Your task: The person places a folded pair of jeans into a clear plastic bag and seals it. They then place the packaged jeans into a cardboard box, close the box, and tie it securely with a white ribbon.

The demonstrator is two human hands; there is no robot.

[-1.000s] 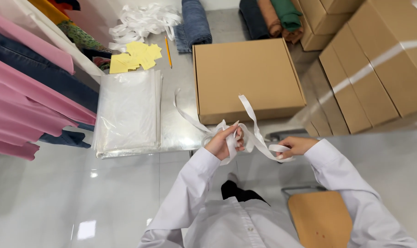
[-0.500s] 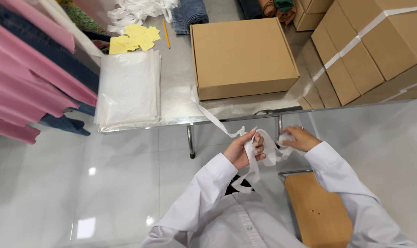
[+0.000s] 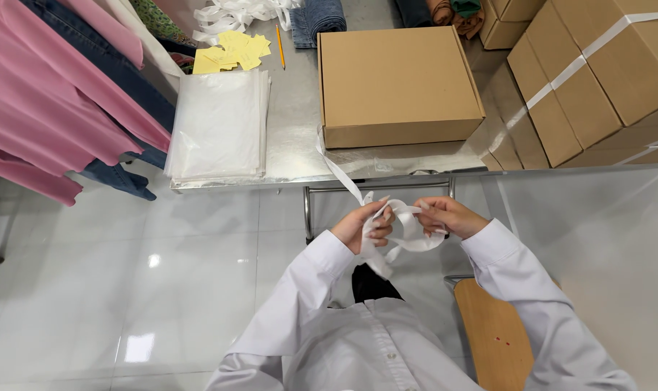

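I saw both hands, left [image 3: 363,226] and right [image 3: 445,216], clamped on a looped white flat plastic strap [image 3: 408,235] between them, its long tail running up-left toward the flat brown cardboard box [image 3: 395,80] on the table [image 3: 294,123].

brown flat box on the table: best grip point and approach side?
Probably the near front wall of the brown flat box, from the side where the hands are. It lies flat and closed, front edge by the table rim, with open floor below. The white strap trails from its near-left corner, so grip right of that.
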